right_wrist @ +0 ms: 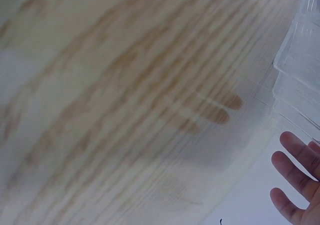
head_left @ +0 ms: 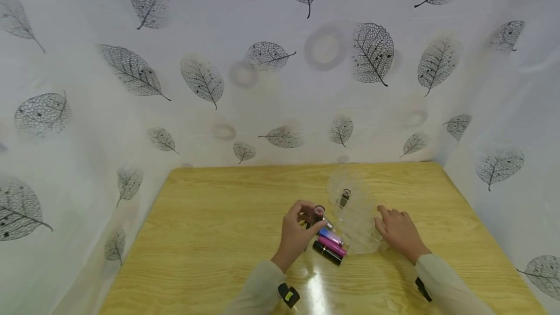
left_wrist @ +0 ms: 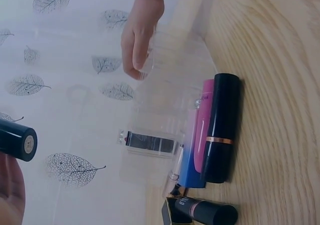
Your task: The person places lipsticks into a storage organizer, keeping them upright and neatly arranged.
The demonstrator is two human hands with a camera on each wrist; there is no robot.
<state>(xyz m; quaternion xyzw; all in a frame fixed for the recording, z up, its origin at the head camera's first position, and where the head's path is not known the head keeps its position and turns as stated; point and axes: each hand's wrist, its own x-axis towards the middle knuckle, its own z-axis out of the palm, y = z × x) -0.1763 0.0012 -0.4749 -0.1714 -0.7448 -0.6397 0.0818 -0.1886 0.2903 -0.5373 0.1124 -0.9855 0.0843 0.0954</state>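
My left hand (head_left: 295,230) grips a dark lipstick tube (head_left: 319,212) between thumb and fingers, above several cosmetics. In the left wrist view that tube (left_wrist: 17,140) shows a round label on its end. A clear plastic organizer (head_left: 360,227) stands to its right, holding one dark lipstick (head_left: 345,198) in a far compartment. My right hand (head_left: 399,232) rests at the organizer's right edge, thumb and index finger touching it. The right wrist view shows its other fingers (right_wrist: 295,175) straight and spread, beside the organizer's wall (right_wrist: 300,60).
On the wooden table (head_left: 210,227), left of the organizer, lie a black gold-banded tube (left_wrist: 223,130), a pink tube (left_wrist: 203,135) and a blue one (left_wrist: 191,160). A smaller black tube (left_wrist: 212,212) touches a black box (left_wrist: 172,215). Leaf-patterned cloth (head_left: 271,101) encloses the table.
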